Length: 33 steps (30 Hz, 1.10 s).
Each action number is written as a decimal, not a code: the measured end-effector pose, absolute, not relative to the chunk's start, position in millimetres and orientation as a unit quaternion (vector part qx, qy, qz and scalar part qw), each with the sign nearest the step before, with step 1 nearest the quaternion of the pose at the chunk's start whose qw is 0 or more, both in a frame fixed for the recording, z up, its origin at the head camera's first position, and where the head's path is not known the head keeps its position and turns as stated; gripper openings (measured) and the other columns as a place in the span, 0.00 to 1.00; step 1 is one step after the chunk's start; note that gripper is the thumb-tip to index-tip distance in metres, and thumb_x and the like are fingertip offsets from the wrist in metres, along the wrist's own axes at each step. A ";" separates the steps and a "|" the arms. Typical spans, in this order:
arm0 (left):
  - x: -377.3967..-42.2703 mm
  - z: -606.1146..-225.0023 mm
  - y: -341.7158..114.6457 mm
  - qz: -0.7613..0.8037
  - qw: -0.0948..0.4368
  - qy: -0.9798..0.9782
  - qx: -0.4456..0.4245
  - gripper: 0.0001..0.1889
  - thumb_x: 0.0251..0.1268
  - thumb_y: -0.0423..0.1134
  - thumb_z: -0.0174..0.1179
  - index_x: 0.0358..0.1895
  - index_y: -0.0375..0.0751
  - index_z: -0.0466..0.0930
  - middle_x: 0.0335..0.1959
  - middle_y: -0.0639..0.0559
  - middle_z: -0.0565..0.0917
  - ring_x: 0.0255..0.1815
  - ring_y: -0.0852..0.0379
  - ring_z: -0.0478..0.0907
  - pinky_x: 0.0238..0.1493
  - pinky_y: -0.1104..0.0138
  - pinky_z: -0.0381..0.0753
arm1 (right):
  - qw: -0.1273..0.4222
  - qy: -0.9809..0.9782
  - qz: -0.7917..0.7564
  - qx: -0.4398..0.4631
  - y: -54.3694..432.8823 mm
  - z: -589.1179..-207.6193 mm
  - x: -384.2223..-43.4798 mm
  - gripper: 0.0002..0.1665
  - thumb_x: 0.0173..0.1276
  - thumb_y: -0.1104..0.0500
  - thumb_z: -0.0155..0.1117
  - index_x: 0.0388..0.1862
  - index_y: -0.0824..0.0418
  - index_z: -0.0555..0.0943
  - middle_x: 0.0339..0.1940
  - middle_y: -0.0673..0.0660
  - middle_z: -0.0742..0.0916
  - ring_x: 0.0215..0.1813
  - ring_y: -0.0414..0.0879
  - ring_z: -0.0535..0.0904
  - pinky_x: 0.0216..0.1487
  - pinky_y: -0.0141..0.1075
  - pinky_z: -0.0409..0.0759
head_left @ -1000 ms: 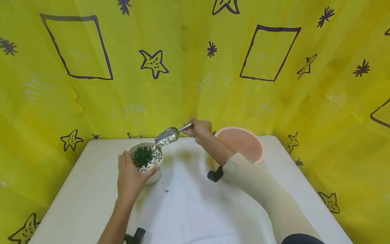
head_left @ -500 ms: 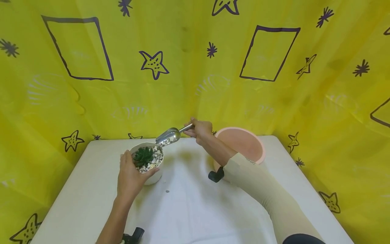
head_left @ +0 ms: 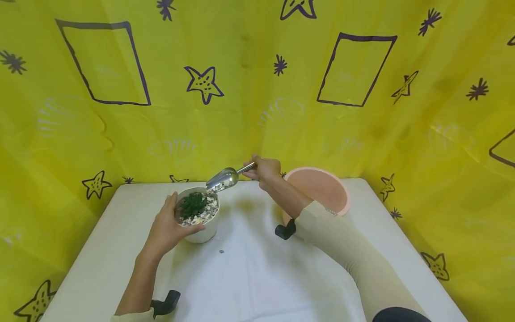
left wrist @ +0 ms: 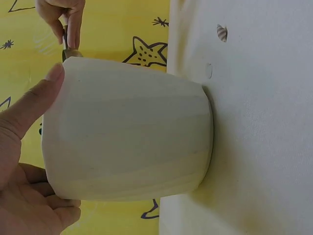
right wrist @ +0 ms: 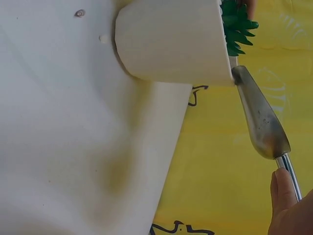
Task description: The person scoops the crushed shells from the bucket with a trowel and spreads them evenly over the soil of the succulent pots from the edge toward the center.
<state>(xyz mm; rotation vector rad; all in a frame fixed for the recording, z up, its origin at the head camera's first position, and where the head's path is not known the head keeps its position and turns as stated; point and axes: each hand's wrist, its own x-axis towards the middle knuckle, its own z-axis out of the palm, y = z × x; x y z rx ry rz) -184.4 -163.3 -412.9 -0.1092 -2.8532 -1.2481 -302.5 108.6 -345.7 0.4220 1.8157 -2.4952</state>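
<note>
A white plant pot point(head_left: 205, 234) stands on the white table, holding a green succulent point(head_left: 194, 204) amid pale pebbles point(head_left: 206, 214). My left hand point(head_left: 166, 227) grips the pot's upper part, thumb on the near side and fingers round the far left. My right hand point(head_left: 267, 171) pinches the thin handle of a metal scoop point(head_left: 228, 175), which has pebbles in its bowl. The scoop tilts down to the left, with its lip right at the pot's rim. In the right wrist view the scoop point(right wrist: 261, 117) shows from underneath, its tip at the rim beside the leaves.
A pink tub point(head_left: 318, 181) stands at the back right, partly behind my right forearm. A small striped shell point(left wrist: 222, 33) and a white chip point(left wrist: 209, 71) lie on the table by the pot. A yellow patterned curtain point(head_left: 241, 129) hangs right behind the table.
My left hand and forearm have swung left and lower around the pot. The pot has shifted slightly right, and its succulent sits a little differently. My right hand and scoop hold nearly still.
</note>
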 end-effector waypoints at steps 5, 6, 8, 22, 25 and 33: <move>-182.9 -410.4 -161.6 -0.407 -0.008 -0.913 -0.037 0.69 0.54 0.52 0.82 0.85 0.30 0.38 0.84 0.26 0.40 0.82 0.24 0.41 0.74 0.30 0.53 | 0.015 0.586 -0.800 0.128 110.4 -345.6 -302.1 0.20 0.83 0.60 0.60 0.56 0.79 0.80 0.55 0.75 0.87 0.34 0.50 0.92 0.43 0.39 0.88; -181.9 -410.0 -159.7 -0.406 -0.008 -0.913 -0.035 0.68 0.55 0.51 0.82 0.85 0.29 0.37 0.84 0.26 0.40 0.83 0.25 0.40 0.75 0.31 0.52 | 0.016 0.587 -0.800 0.127 110.7 -345.9 -302.0 0.21 0.83 0.60 0.60 0.57 0.80 0.79 0.54 0.75 0.87 0.34 0.49 0.92 0.43 0.39 0.88; -179.3 -409.2 -154.9 -0.403 -0.003 -0.915 -0.027 0.68 0.57 0.51 0.80 0.84 0.27 0.35 0.84 0.26 0.39 0.83 0.26 0.37 0.75 0.32 0.51 | 0.016 0.586 -0.800 0.129 111.1 -346.1 -302.0 0.20 0.83 0.60 0.60 0.56 0.79 0.80 0.53 0.74 0.87 0.33 0.49 0.92 0.44 0.39 0.88; -171.3 -410.0 -132.5 -0.376 0.058 -0.924 0.049 0.69 0.57 0.51 0.80 0.81 0.20 0.35 0.82 0.19 0.41 0.82 0.22 0.40 0.75 0.33 0.52 | 0.008 0.584 -0.802 0.129 109.9 -344.0 -302.7 0.17 0.83 0.59 0.60 0.49 0.75 0.82 0.50 0.73 0.88 0.37 0.52 0.92 0.45 0.41 0.89; -172.5 -410.3 -133.3 -0.374 0.060 -0.924 0.046 0.68 0.57 0.51 0.80 0.81 0.20 0.35 0.81 0.19 0.41 0.81 0.22 0.42 0.75 0.33 0.53 | 0.005 0.584 -0.801 0.128 110.1 -344.0 -303.9 0.16 0.83 0.59 0.60 0.48 0.75 0.82 0.47 0.72 0.89 0.34 0.50 0.92 0.44 0.40 0.89; -175.6 -410.4 -140.4 -0.390 0.037 -0.920 0.020 0.67 0.58 0.50 0.80 0.82 0.22 0.35 0.82 0.21 0.42 0.81 0.21 0.45 0.74 0.32 0.55 | 0.007 0.584 -0.801 0.132 110.7 -344.4 -304.1 0.17 0.83 0.59 0.60 0.49 0.75 0.82 0.46 0.71 0.89 0.33 0.49 0.92 0.43 0.39 0.89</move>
